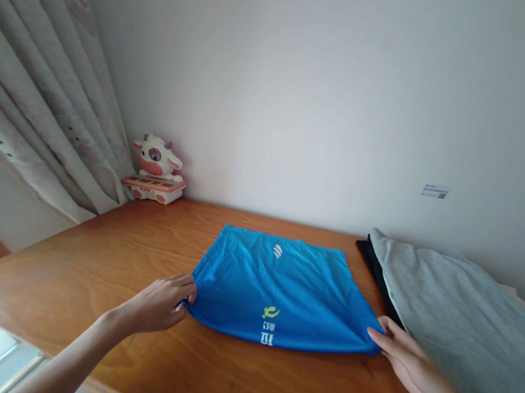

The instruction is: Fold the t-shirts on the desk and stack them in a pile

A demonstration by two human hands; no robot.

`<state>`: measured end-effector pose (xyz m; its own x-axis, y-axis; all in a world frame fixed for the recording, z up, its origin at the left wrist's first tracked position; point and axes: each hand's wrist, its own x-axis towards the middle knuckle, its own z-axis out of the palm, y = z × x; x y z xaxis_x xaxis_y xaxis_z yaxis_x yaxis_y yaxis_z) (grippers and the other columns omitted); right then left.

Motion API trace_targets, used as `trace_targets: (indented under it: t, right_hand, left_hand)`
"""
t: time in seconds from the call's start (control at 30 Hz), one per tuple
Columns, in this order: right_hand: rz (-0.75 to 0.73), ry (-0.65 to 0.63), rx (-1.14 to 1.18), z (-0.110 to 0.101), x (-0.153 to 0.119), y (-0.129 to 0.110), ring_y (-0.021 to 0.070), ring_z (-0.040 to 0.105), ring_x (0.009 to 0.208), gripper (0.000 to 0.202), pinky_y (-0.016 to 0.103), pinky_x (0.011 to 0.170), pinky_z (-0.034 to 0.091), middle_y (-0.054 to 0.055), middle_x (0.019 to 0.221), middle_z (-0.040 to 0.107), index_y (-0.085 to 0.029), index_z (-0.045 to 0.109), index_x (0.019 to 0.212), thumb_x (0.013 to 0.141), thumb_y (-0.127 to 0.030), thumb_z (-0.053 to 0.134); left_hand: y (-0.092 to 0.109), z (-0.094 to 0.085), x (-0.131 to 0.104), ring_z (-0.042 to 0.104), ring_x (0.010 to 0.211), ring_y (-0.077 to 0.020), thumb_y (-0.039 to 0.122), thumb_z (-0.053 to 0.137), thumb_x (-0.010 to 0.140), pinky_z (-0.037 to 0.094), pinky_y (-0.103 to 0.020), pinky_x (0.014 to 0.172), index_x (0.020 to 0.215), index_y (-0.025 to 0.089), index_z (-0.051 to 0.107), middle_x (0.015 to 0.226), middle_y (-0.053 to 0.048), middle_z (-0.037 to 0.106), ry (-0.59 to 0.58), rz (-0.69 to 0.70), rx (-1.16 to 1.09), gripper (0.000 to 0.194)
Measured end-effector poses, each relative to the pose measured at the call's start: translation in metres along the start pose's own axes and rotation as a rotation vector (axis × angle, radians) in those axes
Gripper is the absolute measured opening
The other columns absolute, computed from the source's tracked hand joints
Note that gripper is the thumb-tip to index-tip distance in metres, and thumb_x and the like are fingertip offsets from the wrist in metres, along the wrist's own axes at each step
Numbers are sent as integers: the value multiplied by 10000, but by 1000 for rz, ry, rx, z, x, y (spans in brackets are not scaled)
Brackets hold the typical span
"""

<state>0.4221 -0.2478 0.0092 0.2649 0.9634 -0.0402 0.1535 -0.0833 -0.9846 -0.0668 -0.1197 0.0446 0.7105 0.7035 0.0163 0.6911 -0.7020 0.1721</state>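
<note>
A blue shirt with a white logo near its far edge and yellow and white print near its front edge lies folded on the wooden table. My left hand pinches its near left corner. At the near right corner, my right hand grips the cloth between thumb and fingers. The front edge hangs in a slight curve between both hands, and a few wrinkles run across the fabric.
Grey and black garments lie at the table's right side. A cow-shaped toy keyboard stands at the back left corner beside a patterned curtain. A white wall bounds the table's back edge.
</note>
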Motion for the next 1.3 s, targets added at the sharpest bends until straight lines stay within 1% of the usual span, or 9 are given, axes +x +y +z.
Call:
trace_targets:
  t: [0.1,0.27,0.53,0.73,0.9,1.0,1.07,1.2,1.3]
  right_hand:
    - [-26,-33,35,-9,-1,9,150,489,761,465,236,714,471,-57,775,491,-263,528,817,695,-604,820]
    - [29,24,79,-22,-9,23,179,581,808,501,270,744,505,-40,818,591,-277,549,918,657,-585,846]
    - [3,-24,-236,-24,-8,41,247,699,823,548,336,747,559,36,823,725,-256,680,1070,685,-637,762]
    - [-184,181,-467,-30,-13,62,212,702,726,418,323,686,579,74,917,731,-237,708,1006,745,-557,640]
    - [-263,-18,-673,-37,-39,51,206,707,690,281,304,669,600,67,897,752,-273,755,957,781,-457,635]
    - [-362,-15,-742,-17,-38,28,241,734,895,272,329,820,606,79,1023,759,-286,744,950,868,-515,624]
    - [-441,42,-753,14,-29,12,259,717,1048,312,375,946,578,83,1116,747,-284,725,1000,931,-546,570]
    - [-587,85,-807,93,-3,0,270,606,1300,408,459,1087,504,120,1384,652,-258,655,1264,1021,-499,433]
    - [-565,34,-972,126,9,15,303,457,1450,506,553,1172,400,131,1563,505,-238,588,1419,1036,-506,393]
  left_hand:
    - [-4,0,-3,631,930,-214,35,496,733,455,-298,803,948,234,574,995,-28,651,11,8,-1,303]
    - [-5,3,-10,616,928,-211,24,484,752,455,-311,816,961,240,563,988,-21,646,58,8,6,310]
    - [-3,7,-15,614,968,-223,-22,478,734,461,-326,848,978,248,590,1025,-29,657,-21,21,47,381]
    - [4,-3,-19,630,946,-213,-34,492,638,461,-291,811,908,244,595,964,-10,664,-73,19,12,402]
    - [14,-23,-45,651,902,-202,17,549,617,477,-284,826,875,239,639,946,8,689,-230,-61,-95,352]
    - [28,-32,-36,671,939,-210,164,649,769,498,-288,849,955,250,686,985,1,714,-272,-29,-187,209]
    - [44,-28,-11,671,1013,-212,302,605,920,505,-305,914,1028,251,692,1065,-24,718,-165,38,-225,148]
    - [82,13,58,598,1264,-271,332,446,1039,476,-444,1084,1244,246,647,1371,-94,641,180,42,-115,299]
    - [94,53,86,482,1421,-324,354,451,1040,432,-533,1150,1403,238,573,1574,-117,485,231,1,-31,400]
